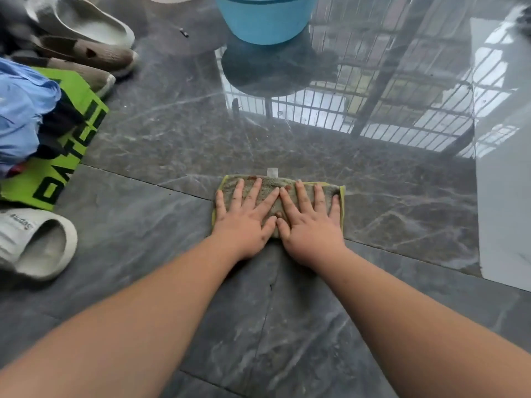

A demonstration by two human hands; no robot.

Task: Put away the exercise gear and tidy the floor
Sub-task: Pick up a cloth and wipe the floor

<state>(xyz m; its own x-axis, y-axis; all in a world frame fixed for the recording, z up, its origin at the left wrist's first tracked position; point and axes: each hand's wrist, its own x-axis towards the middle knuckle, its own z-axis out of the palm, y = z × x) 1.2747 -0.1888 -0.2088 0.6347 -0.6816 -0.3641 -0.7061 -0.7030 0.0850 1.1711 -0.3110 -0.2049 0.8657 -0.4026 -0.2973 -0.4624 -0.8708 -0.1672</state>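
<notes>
Currently in the head view: left hand [242, 222] and right hand [309, 225] lie side by side, fingers straight and spread, palms flat on the cloth [275, 187], thumbs touching. Neither grips it; flat palms look meant to spread pressure for pushing the cloth along the floor [287, 326], so my read is the floor-wiping step. The cloth is a folded grey rag with yellow-green edging and a small white tag on its far edge. Straight beyond the cloth stands a blue bucket [265, 21], probably rinse water. Left of the cloth: a green bag [57, 168] with black lettering, partly readable "PAT", with blue clothing [23, 110] piled on it. Near-left of the cloth, a white slide [34, 242] marked "Supre…", rest cut off. Far-left, more shoes [86, 38].
</notes>
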